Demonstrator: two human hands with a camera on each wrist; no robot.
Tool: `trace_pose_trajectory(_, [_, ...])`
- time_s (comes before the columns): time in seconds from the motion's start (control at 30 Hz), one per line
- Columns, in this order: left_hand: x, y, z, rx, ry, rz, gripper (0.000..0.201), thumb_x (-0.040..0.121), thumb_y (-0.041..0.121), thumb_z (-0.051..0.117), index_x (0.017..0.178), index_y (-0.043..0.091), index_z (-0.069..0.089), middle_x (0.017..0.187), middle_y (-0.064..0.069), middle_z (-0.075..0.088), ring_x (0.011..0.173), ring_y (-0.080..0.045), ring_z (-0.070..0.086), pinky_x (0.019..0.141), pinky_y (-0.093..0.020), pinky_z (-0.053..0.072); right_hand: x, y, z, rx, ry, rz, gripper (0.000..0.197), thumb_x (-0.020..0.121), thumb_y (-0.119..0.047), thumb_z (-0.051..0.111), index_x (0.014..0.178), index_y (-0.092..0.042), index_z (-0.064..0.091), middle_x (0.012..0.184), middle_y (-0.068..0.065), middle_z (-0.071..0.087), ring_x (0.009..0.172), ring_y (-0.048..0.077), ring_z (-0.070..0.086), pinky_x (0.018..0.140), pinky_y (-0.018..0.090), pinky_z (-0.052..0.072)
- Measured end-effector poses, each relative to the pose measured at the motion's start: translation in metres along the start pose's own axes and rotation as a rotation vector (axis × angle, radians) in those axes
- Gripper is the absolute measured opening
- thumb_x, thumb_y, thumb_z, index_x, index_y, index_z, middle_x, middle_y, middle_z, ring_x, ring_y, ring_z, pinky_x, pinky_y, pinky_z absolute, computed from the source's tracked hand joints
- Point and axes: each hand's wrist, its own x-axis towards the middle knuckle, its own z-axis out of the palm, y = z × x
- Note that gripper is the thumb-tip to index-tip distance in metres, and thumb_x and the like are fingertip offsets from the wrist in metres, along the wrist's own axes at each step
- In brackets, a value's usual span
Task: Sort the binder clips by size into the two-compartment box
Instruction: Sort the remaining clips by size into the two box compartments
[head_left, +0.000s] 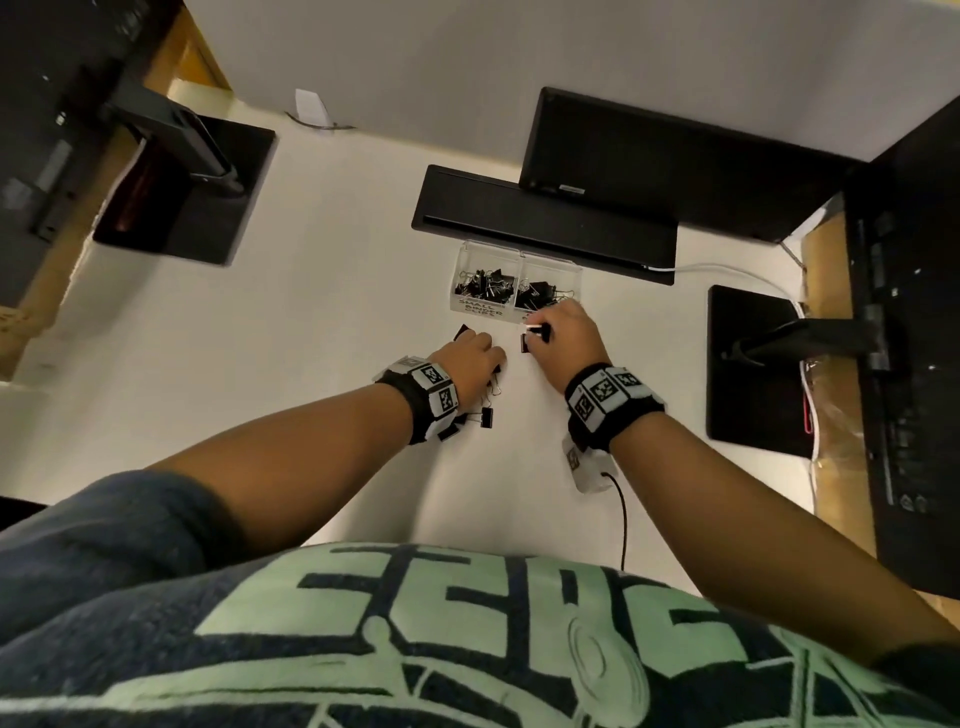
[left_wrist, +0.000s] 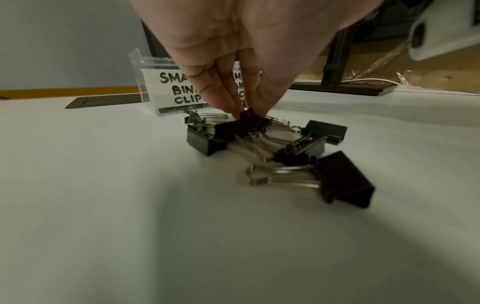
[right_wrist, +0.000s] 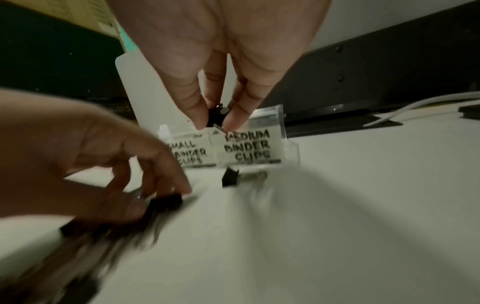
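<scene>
On the white table (head_left: 322, 322) stands the clear box (head_left: 515, 287), clips in both compartments. The left hand (head_left: 470, 364) pinches a clip (left_wrist: 249, 118) in the loose pile (left_wrist: 280, 148). The right hand (head_left: 569, 338) pinches a small clip (right_wrist: 217, 117) just before the box.

You face a pale white worktop (head_left: 322, 312) under a plain grey wall (head_left: 467, 52) (dim light), with black monitor stands (head_left: 753, 364) at its edges.

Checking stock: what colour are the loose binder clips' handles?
Silver metal handles on the binder clips, clearest in the left wrist view.
</scene>
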Motion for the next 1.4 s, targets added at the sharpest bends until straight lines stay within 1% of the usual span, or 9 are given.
trace_pose_trajectory(0.4, [-0.006, 0.002, 0.004, -0.009, -0.059, 0.009, 0.045, 0.088, 0.008, 0.056, 0.132, 0.015, 0.046, 0.120, -0.012, 0.045, 0.110, -0.030, 0.048, 0.082, -0.041, 0.050, 0.032, -0.011, -0.022, -0.138, 0.015, -0.044, 0.026, 0.092, -0.011, 0.049, 0.116, -0.015, 0.060, 0.127, 0.006, 0.048, 0.126, 0.022, 0.039, 0.098, 0.031, 0.040])
trace_pose_trajectory(0.53, [-0.007, 0.002, 0.004, -0.030, -0.006, -0.022, 0.035, 0.086, 0.006, 0.054, 0.121, 0.009, 0.049, 0.115, -0.013, 0.045, 0.102, -0.031, 0.051, 0.077, -0.044, 0.052, 0.015, -0.009, 0.001, -0.181, -0.147, -0.102, 0.029, 0.090, -0.005, 0.045, 0.112, -0.012, 0.062, 0.123, 0.005, 0.050, 0.120, 0.020, 0.044, 0.097, 0.030, 0.040])
trace_pose_trajectory(0.63, [-0.007, 0.003, 0.000, -0.041, 0.016, -0.033, 0.028, 0.085, 0.004, 0.055, 0.112, 0.005, 0.049, 0.114, -0.013, 0.044, 0.095, -0.031, 0.052, 0.074, -0.046, 0.052, 0.005, 0.002, 0.019, -0.283, -0.254, -0.118, 0.041, 0.087, 0.004, 0.045, 0.124, -0.010, 0.054, 0.130, 0.005, 0.047, 0.125, 0.021, 0.040, 0.099, 0.034, 0.043])
trace_pose_trajectory(0.77, [-0.011, 0.001, -0.011, -0.188, 0.043, -0.044, 0.015, 0.086, 0.003, 0.050, 0.101, 0.003, 0.053, 0.108, -0.015, 0.053, 0.096, -0.032, 0.054, 0.081, -0.045, 0.050, 0.000, 0.013, 0.031, -0.396, -0.276, -0.124, 0.047, 0.080, 0.015, 0.043, 0.123, -0.003, 0.051, 0.129, 0.011, 0.044, 0.123, 0.026, 0.038, 0.092, 0.042, 0.048])
trace_pose_trajectory(0.87, [-0.018, -0.006, -0.020, -0.383, 0.132, -0.205, 0.018, 0.083, -0.001, 0.045, 0.099, 0.005, 0.051, 0.097, -0.011, 0.056, 0.086, -0.028, 0.055, 0.075, -0.038, 0.046, -0.002, 0.015, 0.035, -0.373, -0.261, -0.113, 0.050, 0.077, 0.020, 0.039, 0.119, -0.002, 0.053, 0.124, 0.013, 0.046, 0.118, 0.029, 0.038, 0.087, 0.041, 0.048])
trace_pose_trajectory(0.97, [-0.024, -0.019, -0.023, -0.512, 0.190, -0.366, 0.035, 0.085, -0.005, 0.043, 0.115, 0.012, 0.043, 0.094, -0.005, 0.050, 0.079, -0.022, 0.049, 0.070, -0.034, 0.043, -0.005, 0.014, 0.033, -0.332, -0.257, -0.062, 0.037, 0.087, 0.005, 0.043, 0.120, -0.008, 0.055, 0.124, 0.009, 0.048, 0.121, 0.028, 0.036, 0.088, 0.038, 0.046])
trace_pose_trajectory(1.1, [-0.030, -0.032, -0.019, -0.487, 0.208, -0.395, 0.037, 0.083, -0.007, 0.041, 0.112, 0.015, 0.044, 0.106, -0.010, 0.049, 0.074, -0.024, 0.050, 0.065, -0.034, 0.044, -0.008, 0.002, 0.031, -0.196, -0.235, -0.052, 0.025, 0.090, -0.021, 0.054, 0.112, -0.012, 0.060, 0.118, 0.008, 0.051, 0.114, 0.026, 0.046, 0.089, 0.035, 0.045])
trace_pose_trajectory(1.27, [-0.028, -0.032, -0.014, -0.408, 0.175, -0.407, 0.032, 0.085, -0.003, 0.046, 0.114, 0.009, 0.055, 0.118, -0.012, 0.048, 0.091, -0.030, 0.058, 0.078, -0.036, 0.048, -0.018, -0.015, 0.044, -0.087, -0.328, -0.076, 0.026, 0.088, -0.016, 0.059, 0.113, -0.010, 0.062, 0.118, 0.008, 0.046, 0.083, 0.020, 0.055, 0.082, 0.030, 0.049])
trace_pose_trajectory(1.4, [-0.021, -0.028, -0.009, -0.382, 0.208, -0.407, 0.024, 0.093, 0.014, 0.048, 0.115, 0.008, 0.055, 0.121, -0.012, 0.048, 0.101, -0.030, 0.057, 0.084, -0.037, 0.049, -0.025, -0.018, 0.056, -0.216, -0.388, -0.063, 0.035, 0.092, -0.017, 0.054, 0.126, -0.007, 0.054, 0.127, 0.009, 0.040, 0.095, 0.028, 0.059, 0.087, 0.038, 0.051])
